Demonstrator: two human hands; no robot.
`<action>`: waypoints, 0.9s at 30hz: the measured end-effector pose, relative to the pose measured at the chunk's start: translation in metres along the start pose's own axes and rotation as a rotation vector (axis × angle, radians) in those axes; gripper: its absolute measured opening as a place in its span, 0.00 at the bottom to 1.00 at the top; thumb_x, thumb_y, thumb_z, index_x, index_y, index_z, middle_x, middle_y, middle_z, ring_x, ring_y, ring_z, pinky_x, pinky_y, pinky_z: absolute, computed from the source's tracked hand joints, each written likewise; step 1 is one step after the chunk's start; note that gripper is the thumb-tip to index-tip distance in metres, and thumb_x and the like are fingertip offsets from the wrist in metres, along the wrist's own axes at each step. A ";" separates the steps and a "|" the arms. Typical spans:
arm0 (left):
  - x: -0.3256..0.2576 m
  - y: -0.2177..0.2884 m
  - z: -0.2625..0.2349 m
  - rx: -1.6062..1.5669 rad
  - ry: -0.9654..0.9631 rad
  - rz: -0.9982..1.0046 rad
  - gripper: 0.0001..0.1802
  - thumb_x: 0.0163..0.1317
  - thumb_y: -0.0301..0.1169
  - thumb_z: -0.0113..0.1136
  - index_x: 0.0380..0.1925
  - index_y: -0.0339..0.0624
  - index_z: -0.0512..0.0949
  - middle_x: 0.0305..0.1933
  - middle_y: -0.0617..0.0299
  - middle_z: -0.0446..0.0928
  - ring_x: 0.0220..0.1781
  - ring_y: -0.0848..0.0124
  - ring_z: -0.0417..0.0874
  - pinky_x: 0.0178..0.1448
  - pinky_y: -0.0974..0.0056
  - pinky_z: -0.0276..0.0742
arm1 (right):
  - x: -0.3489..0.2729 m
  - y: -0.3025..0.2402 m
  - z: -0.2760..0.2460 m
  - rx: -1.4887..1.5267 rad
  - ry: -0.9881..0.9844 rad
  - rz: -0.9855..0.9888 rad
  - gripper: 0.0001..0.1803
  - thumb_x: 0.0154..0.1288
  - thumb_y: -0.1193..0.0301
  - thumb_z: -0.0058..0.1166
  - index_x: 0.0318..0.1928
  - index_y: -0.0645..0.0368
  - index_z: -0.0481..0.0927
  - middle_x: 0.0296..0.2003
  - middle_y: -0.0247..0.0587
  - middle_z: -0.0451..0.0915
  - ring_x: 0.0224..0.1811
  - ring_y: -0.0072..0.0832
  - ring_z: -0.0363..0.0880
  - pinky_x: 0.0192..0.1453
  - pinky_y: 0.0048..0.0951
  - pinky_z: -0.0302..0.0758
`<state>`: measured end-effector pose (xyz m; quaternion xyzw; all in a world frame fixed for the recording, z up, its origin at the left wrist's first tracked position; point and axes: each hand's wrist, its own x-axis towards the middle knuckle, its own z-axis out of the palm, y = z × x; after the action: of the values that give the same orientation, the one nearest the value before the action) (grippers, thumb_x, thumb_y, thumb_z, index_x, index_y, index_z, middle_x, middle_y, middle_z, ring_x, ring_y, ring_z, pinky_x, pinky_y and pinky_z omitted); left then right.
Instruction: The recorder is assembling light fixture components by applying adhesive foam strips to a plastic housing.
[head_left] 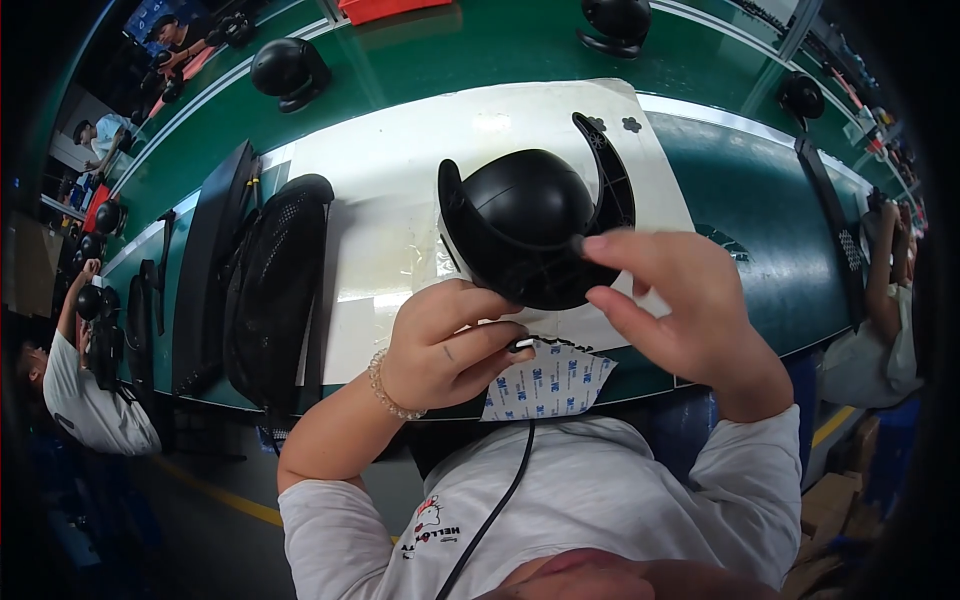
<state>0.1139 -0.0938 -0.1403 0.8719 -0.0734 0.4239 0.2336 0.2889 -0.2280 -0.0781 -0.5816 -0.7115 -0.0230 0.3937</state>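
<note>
The right hand [688, 305], thumb and forefinger parted, is at the black shell [530, 200] on the white board [390, 145]; the left hand [445, 345] pinches a patterned sheet [550, 385]. I can't identify the blurred fingertip speck [577, 244].

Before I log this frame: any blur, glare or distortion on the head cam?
Head view: right grip softly blurred at the fingertips, small dark piece there too smeared to identify; head view: glare patches on the white board, soft highlights on the black dome; head view: green tabletop edges bow, corners fall to black.
</note>
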 end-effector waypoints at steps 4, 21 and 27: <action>-0.001 -0.001 -0.002 0.000 -0.018 -0.012 0.13 0.38 0.28 0.69 0.26 0.43 0.77 0.35 0.61 0.75 0.26 0.67 0.74 0.27 0.67 0.70 | -0.011 0.012 -0.003 0.114 -0.046 0.166 0.07 0.50 0.74 0.59 0.32 0.56 0.76 0.55 0.42 0.63 0.51 0.35 0.69 0.48 0.28 0.68; 0.000 -0.001 0.000 0.022 -0.006 0.007 0.12 0.37 0.27 0.69 0.25 0.42 0.77 0.32 0.62 0.74 0.24 0.68 0.73 0.26 0.67 0.68 | -0.015 0.003 0.005 -0.384 0.038 -0.127 0.06 0.46 0.73 0.57 0.29 0.55 0.78 0.48 0.39 0.71 0.56 0.39 0.64 0.55 0.39 0.58; 0.000 0.002 -0.002 0.027 -0.010 -0.018 0.12 0.37 0.27 0.69 0.24 0.41 0.77 0.32 0.62 0.74 0.24 0.68 0.73 0.26 0.67 0.68 | -0.022 -0.013 -0.001 -0.649 -0.059 -0.205 0.14 0.46 0.72 0.57 0.38 0.56 0.80 0.47 0.37 0.74 0.54 0.35 0.68 0.58 0.42 0.54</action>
<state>0.1121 -0.0948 -0.1386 0.8778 -0.0610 0.4183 0.2252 0.2782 -0.2503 -0.0847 -0.6024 -0.7329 -0.2708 0.1633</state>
